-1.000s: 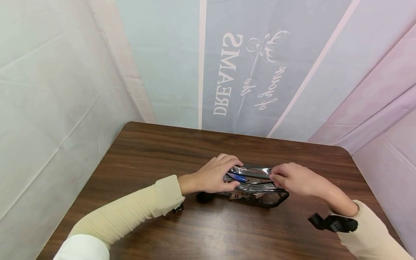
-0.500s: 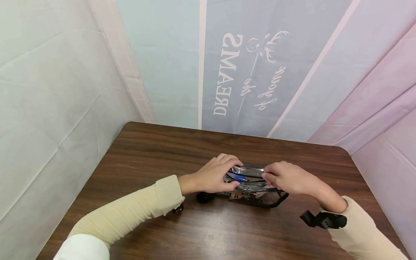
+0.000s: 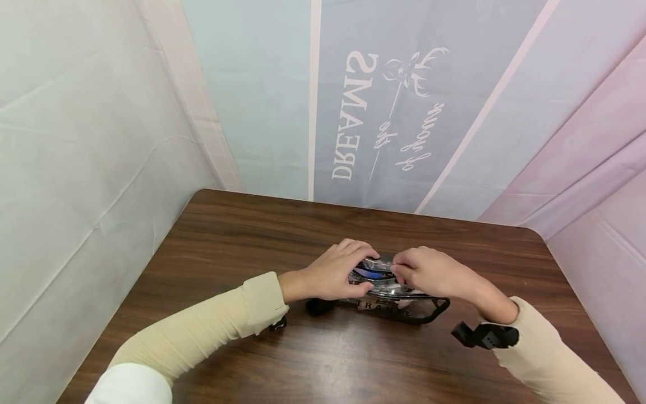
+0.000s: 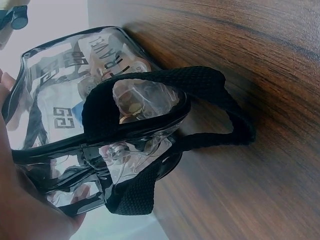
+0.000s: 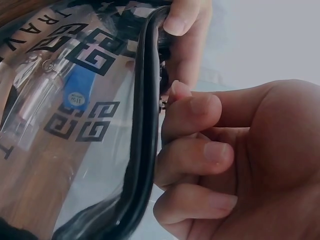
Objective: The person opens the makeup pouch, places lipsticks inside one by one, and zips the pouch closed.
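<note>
A clear plastic toiletry bag [image 3: 395, 293] with black piping and printed lettering stands on the table. My left hand [image 3: 335, 272] grips its top at the left end, thumb on the near side and fingers over the far side. At the zipped top, my right hand [image 3: 434, 272] pinches the zipper pull [image 5: 163, 105], a bit of metal showing by the fingertips in the right wrist view. Its other fingers are curled beside the black edge. Through the plastic I see a blue label or packet [image 5: 79, 87] and small wrapped items. A black strap [image 4: 200, 82] loops from the bag's end.
The brown wooden table [image 3: 252, 224] runs back to a printed cloth backdrop [image 3: 373, 112]. Pale cloth walls rise on the left and right sides. Black wrist cameras [image 3: 487, 335] sit on the sleeves.
My right hand has slid left along the bag's top, towards the left hand, and the opening there has narrowed. My left hand and the bag have stayed nearly still.
</note>
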Tool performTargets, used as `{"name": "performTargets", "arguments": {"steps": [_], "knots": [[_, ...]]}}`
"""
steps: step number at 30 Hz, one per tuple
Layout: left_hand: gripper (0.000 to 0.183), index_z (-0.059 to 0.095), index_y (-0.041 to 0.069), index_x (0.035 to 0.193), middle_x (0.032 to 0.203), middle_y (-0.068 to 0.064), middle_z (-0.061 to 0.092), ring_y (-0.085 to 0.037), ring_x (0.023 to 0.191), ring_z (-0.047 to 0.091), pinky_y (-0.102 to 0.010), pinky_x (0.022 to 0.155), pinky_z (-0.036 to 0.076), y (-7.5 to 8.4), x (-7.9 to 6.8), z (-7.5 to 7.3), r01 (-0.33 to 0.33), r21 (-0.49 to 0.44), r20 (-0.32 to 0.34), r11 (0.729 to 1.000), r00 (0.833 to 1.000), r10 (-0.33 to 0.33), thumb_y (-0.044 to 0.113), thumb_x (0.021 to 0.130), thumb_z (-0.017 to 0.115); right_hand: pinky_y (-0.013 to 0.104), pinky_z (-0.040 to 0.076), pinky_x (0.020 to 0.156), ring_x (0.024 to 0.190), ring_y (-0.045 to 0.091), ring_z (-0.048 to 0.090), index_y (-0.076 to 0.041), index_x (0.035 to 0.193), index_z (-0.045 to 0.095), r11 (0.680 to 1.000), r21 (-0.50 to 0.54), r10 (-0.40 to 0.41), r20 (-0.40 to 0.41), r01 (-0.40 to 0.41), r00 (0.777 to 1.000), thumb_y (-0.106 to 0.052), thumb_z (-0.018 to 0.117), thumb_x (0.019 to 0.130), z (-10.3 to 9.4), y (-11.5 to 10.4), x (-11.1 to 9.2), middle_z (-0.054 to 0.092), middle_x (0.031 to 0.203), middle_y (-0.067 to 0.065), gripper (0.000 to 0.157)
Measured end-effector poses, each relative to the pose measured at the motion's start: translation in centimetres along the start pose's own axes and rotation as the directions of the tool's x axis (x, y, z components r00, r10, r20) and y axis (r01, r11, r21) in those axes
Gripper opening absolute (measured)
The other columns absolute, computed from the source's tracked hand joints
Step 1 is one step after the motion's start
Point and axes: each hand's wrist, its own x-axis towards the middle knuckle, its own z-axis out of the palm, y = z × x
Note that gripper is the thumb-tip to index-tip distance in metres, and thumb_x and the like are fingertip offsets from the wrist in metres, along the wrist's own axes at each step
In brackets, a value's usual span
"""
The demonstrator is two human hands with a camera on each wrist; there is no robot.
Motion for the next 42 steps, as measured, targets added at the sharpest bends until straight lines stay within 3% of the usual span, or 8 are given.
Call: {"name": "performTargets", "arguments": {"steps": [20, 31, 42], "knots": [[0.055, 0.048, 0.017, 0.144, 0.148, -0.001, 0.047, -0.02, 0.136, 0.04, -0.043, 0.108, 0.038, -0.1, -0.1, 0.4, 0.003, -0.001, -0.014, 1.0, 1.0, -0.003, 0.039, 0.096, 0.065, 0.025, 0.038, 0.053, 0.05, 0.005, 0.04, -0.014, 0.082, 0.063, 0.996, 0.069, -0.064, 0.023, 0.062, 0.998, -0.013, 0.048, 0.107, 0.5, 0.3, 1.0, 0.044, 0.058, -0.01, 0.029], [0.054, 0.049, 0.018, 0.143, 0.147, 0.001, 0.047, -0.018, 0.134, 0.041, -0.042, 0.105, 0.04, -0.1, -0.1, 0.4, 0.0, -0.01, -0.022, 1.0, 1.0, 0.0, 0.039, 0.096, 0.064, 0.025, 0.032, 0.05, 0.048, 0.004, 0.034, -0.02, 0.071, 0.056, 0.999, -0.034, -0.015, -0.028, 0.014, 0.999, -0.025, 0.059, 0.104, 0.2, 1.4, 0.1, 0.038, 0.058, -0.011, 0.033], [0.054, 0.048, 0.018, 0.143, 0.149, 0.0, 0.047, -0.018, 0.135, 0.04, -0.042, 0.107, 0.038, -0.3, 0.0, 0.5, 0.004, -0.015, -0.02, 1.0, 1.0, -0.004, 0.04, 0.096, 0.064, 0.025, 0.031, 0.05, 0.047, 0.005, 0.036, -0.025, 0.08, 0.062, 0.995, -0.092, 0.011, -0.161, -0.026, 0.987, -0.024, 0.062, 0.103, 0.3, 2.9, -1.3, 0.04, 0.057, -0.012, 0.023]]}}
